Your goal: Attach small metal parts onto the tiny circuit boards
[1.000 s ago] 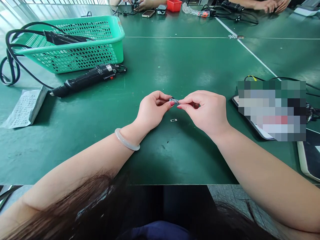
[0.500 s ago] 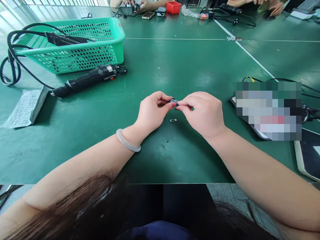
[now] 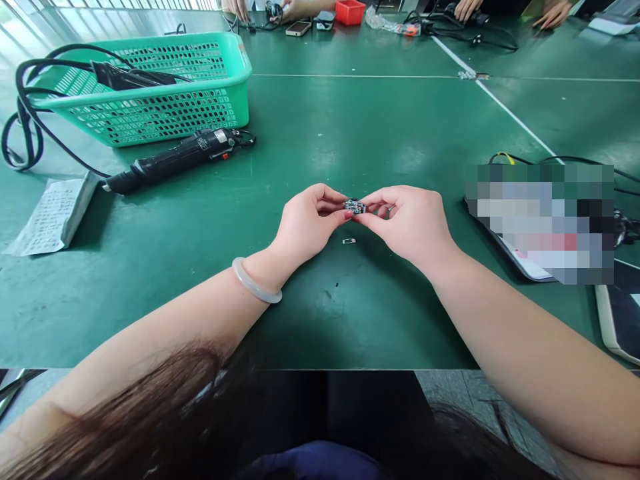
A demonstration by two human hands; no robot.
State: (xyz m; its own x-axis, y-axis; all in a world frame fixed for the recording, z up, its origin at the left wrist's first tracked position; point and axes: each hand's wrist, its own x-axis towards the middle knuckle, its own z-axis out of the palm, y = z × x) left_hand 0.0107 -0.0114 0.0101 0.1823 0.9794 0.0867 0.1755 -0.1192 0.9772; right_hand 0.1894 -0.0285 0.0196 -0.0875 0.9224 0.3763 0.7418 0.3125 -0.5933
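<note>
A small dark electronic part with silvery details is held just above the green table, pinched at both ends. My left hand grips its left side between thumb and fingers, a pale bangle on that wrist. On its right side the thumb and fingertips of my right hand close on the same part. Its exact kind is too small to make out. Below it a tiny flat metal-edged piece lies on the table, touched by neither hand.
A corded black electric screwdriver lies before a green plastic basket. A folded paper is at left. A blurred-out item lies at right, near a dark pale-rimmed device. Across the table are other people's hands, a phone and a red box.
The small part has turned so its detailed face shows more. My right fingers have opened slightly and shifted along its right side. Across the table, other people's hands have moved.
</note>
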